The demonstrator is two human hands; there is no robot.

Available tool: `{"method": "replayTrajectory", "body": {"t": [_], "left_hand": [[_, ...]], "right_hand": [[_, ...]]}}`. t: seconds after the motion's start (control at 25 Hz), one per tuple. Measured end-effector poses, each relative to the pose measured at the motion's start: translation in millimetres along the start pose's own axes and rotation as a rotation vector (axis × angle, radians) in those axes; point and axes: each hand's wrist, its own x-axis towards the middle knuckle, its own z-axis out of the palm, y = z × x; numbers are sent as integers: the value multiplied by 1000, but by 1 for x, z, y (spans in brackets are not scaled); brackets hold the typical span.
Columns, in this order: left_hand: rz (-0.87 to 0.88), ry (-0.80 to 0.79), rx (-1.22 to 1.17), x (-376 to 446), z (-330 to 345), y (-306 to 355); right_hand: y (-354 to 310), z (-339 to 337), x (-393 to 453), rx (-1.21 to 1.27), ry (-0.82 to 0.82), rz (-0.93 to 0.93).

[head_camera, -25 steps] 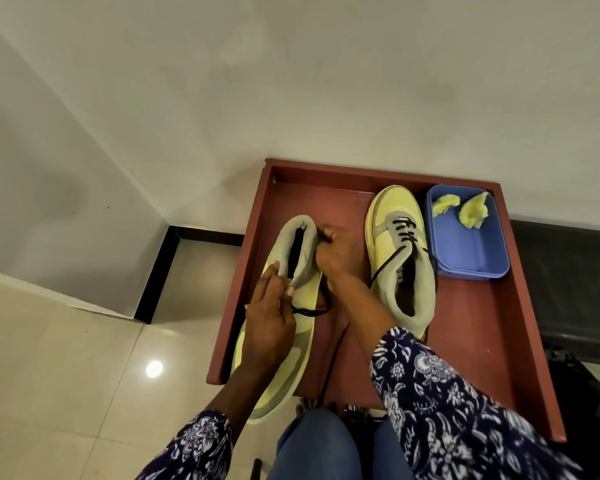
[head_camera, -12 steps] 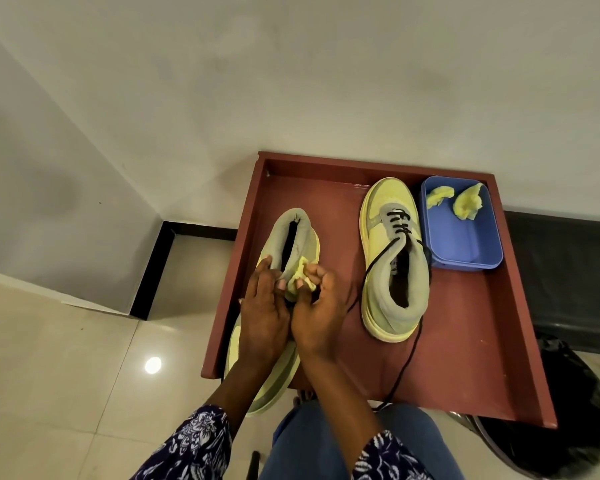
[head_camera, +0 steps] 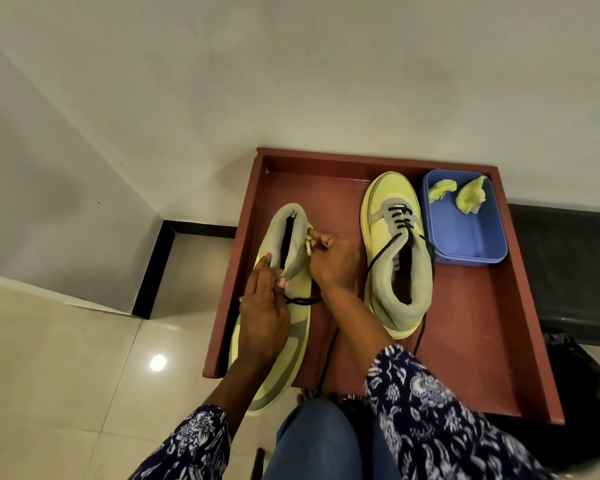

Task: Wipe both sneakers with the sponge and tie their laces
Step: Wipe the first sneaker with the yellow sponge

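Observation:
Two yellow-and-grey sneakers are on a red-brown tray [head_camera: 471, 327]. The left sneaker [head_camera: 291, 237] lies on its side with its heel collar pointing away, its toe hanging over the tray's near edge. My left hand [head_camera: 262, 313] holds it at the collar and side. My right hand [head_camera: 333, 261] pinches a small yellow sponge piece [head_camera: 309, 242] against the collar's right side. The right sneaker [head_camera: 397, 251] stands upright, toe toward the wall, its black lace [head_camera: 383, 252] loose and trailing off the near edge.
A blue tub [head_camera: 465, 233] with two yellow sponge scraps sits at the tray's far right corner, touching the right sneaker. A white wall stands behind the tray. Tiled floor lies to the left, a black bag at the right, and my knees below.
My right hand with the sponge piece has slid up the left sneaker's collar, away from me. My left hand keeps its hold on the shoe.

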Motion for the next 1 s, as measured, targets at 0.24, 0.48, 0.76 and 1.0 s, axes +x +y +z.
{"method": "replayTrajectory", "body": {"t": [0.24, 0.48, 0.76, 1.0], "left_hand": [[14, 18, 2, 0, 1, 0], [9, 26, -1, 0, 2, -1], [16, 32, 26, 0, 4, -2], [-1, 36, 26, -1, 4, 2]], "right_hand": [[-9, 0, 28, -15, -78, 42], [-6, 3, 35, -23, -113, 81], [4, 3, 16, 66, -51, 95], [13, -3, -22, 38, -27, 209]]}}
